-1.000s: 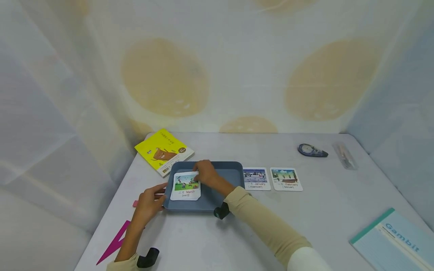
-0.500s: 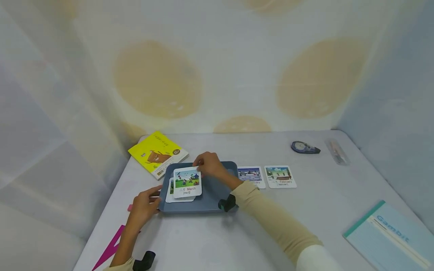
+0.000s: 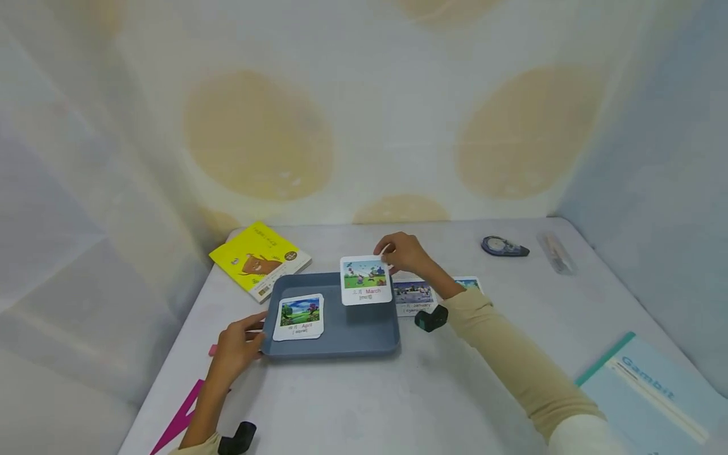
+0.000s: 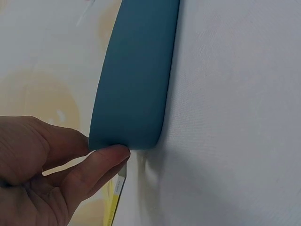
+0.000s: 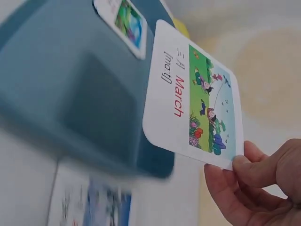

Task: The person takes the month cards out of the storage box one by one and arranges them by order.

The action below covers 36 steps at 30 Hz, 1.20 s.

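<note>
My right hand (image 3: 401,251) pinches the March card (image 3: 366,280) by its top right corner and holds it in the air over the far right corner of the blue tray (image 3: 364,332). In the right wrist view the March card (image 5: 195,117) hangs above the tray (image 5: 61,94), pinched by my fingers (image 5: 249,181). An April card (image 3: 299,316) lies flat in the tray's left half. My left hand (image 3: 236,347) holds the tray's near left corner; in the left wrist view the thumb (image 4: 101,162) presses the tray's rim (image 4: 136,75). The January card (image 3: 414,296) lies right of the tray, with another card (image 3: 469,282) partly hidden behind my forearm.
A yellow book (image 3: 258,258) lies behind the tray at the left. A correction tape dispenser (image 3: 503,246) and a clear packet (image 3: 556,252) sit at the far right. A light blue Gambit notebook (image 3: 654,395) is at the near right, a pink set square (image 3: 182,417) at the near left.
My right hand lifted the March card off the stack in the tray and carried it right, uncovering the April card. The left hand stayed on the tray's corner.
</note>
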Each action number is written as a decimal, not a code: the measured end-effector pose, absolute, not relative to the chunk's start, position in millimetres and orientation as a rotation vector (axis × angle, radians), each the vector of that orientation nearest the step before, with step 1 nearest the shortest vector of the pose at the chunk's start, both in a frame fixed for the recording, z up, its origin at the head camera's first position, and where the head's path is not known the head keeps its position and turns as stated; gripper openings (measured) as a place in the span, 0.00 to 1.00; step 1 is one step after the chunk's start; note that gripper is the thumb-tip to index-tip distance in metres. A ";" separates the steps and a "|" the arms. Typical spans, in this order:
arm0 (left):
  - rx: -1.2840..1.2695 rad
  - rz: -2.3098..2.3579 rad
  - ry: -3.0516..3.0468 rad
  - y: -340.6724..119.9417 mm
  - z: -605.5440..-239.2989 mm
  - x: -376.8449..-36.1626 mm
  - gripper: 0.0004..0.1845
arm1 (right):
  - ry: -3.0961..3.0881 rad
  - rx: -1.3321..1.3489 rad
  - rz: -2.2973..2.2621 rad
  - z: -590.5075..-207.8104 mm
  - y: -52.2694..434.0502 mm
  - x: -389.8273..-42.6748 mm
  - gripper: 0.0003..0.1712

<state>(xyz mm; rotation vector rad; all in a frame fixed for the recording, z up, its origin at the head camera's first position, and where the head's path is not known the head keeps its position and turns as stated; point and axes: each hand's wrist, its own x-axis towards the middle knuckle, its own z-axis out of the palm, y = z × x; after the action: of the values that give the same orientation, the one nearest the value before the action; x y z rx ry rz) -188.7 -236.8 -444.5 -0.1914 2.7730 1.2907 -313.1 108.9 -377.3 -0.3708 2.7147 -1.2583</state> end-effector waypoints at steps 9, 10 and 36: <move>-0.185 1.300 2.773 -244.8 -441.9 -181.0 0.27 | 2.820 -0.096 -1.116 -370.6 227.1 -314.4 0.12; -0.186 1.299 2.774 -245.2 -442.0 -180.9 0.27 | 2.831 -0.065 -1.096 -370.7 239.3 -312.6 0.12; -0.216 1.282 2.774 -249.8 -443.9 -179.7 0.26 | 2.779 0.285 -0.835 -426.6 379.5 -298.6 0.14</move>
<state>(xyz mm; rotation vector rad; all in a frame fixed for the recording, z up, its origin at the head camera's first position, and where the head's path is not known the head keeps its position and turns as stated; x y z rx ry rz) -179.7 -249.8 -443.9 -0.2160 2.7740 1.2822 -298.6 379.5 -426.6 0.2854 2.7792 -0.8349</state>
